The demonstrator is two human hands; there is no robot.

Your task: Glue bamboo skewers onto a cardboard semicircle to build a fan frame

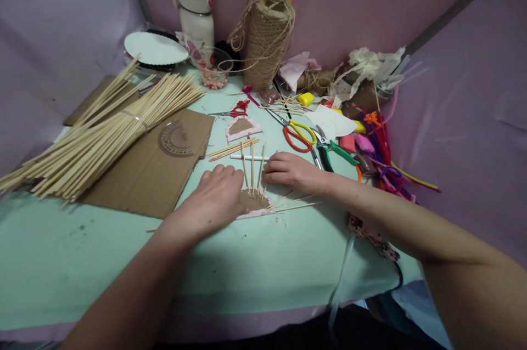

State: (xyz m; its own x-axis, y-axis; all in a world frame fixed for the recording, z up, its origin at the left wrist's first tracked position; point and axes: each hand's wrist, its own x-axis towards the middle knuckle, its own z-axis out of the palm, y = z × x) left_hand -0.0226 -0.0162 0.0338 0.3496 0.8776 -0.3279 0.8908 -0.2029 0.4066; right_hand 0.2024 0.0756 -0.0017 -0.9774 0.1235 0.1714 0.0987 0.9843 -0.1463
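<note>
A small half-round cardboard piece (256, 205) with a pinkish-white rim lies in front of me. Several thin bamboo sticks (252, 170) rise from it in a fan, and others spread out low to its right. My left hand (218, 193) is closed at its left edge, thumb against the cardboard; the fingertips are partly hidden. Bent fingers of my right hand (294, 170) pinch at another stick on the fan's right side. Behind the hands are a white rod (247, 157), a pile of loose sticks (233, 149) and a similar pink-rimmed cardboard piece (241, 126).
At left, a big bundle of bamboo sticks (119, 130) and a protractor (176, 139) lie on cardboard (152, 188). Scissors (298, 139), green-handled pruners (329, 150) and colourful craft bits are to the right. A bottle (196, 21), bead cup (213, 67) and twine roll (269, 37) stand behind.
</note>
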